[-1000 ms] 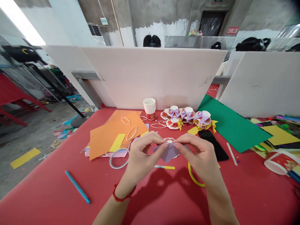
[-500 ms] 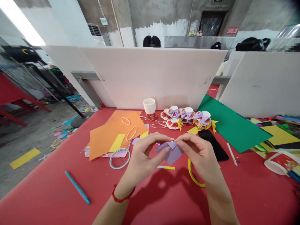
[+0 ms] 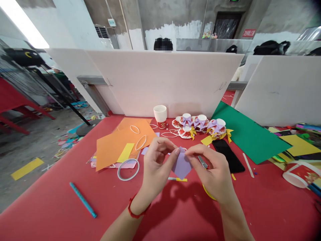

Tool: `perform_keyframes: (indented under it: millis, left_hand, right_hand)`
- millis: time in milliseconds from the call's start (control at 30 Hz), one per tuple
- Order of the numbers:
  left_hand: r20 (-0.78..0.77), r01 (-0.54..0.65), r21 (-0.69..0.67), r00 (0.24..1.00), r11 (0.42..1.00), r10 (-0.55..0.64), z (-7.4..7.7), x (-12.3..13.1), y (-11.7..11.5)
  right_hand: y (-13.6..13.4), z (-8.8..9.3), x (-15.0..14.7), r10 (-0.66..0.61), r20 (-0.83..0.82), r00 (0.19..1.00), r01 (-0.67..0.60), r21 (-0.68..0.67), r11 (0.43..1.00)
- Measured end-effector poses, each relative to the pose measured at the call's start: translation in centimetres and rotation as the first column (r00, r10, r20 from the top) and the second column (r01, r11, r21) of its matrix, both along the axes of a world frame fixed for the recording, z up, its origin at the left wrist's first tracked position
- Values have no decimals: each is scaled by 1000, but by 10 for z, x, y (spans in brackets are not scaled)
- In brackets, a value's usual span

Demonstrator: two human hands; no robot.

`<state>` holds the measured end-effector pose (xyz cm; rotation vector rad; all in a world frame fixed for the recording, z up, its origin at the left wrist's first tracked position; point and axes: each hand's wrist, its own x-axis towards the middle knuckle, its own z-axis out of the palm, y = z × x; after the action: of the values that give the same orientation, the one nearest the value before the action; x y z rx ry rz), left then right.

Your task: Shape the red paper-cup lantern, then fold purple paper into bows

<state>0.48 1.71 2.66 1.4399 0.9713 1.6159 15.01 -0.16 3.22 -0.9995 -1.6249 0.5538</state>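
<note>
A small piece of purple paper (image 3: 182, 165) is held up over the red table (image 3: 62, 187), pinched at its top edge between both hands. My left hand (image 3: 156, 167) grips it from the left with thumb and forefinger; a red cord sits on that wrist. My right hand (image 3: 213, 170) pinches the same paper from the right. Under the hands lie a yellow ring (image 3: 207, 192) and a thin yellow-tipped stick (image 3: 178, 179).
Orange paper sheets (image 3: 117, 144), a white tape ring (image 3: 128, 169) and a blue pen (image 3: 83, 200) lie to the left. A paper cup (image 3: 160, 114), bow-topped paper crafts (image 3: 198, 125), a black phone (image 3: 227, 154) and green paper (image 3: 247, 135) lie behind. White partition boards (image 3: 163, 80) stand at the back.
Both hands turned and drew closer together; the purple paper now hangs more upright between the fingertips, and my right hand covers more of the yellow ring.
</note>
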Motion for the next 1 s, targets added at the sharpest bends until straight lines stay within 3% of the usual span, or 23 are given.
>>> perform_keyframes:
  millis: [267, 467, 667, 1000]
  left_hand:
    - [-95, -8, 149, 995, 989, 23, 0, -3, -2]
    - [-129, 126, 167, 986, 978, -105, 5, -5, -6]
    - [-90, -9, 219, 995, 976, 29, 4, -1, -8]
    - [-113, -84, 362, 985, 928, 133, 2, 0, -12]
  right_hand:
    - [-1, 3, 5, 17, 46, 999, -19, 37, 999]
    - [-1, 6, 10, -45, -51, 998, 53, 149, 987]
    - [-5, 6, 12, -29, -12, 1000, 30, 197, 980]
    - [-10, 2, 7, -140, 88, 986, 106, 312, 944]
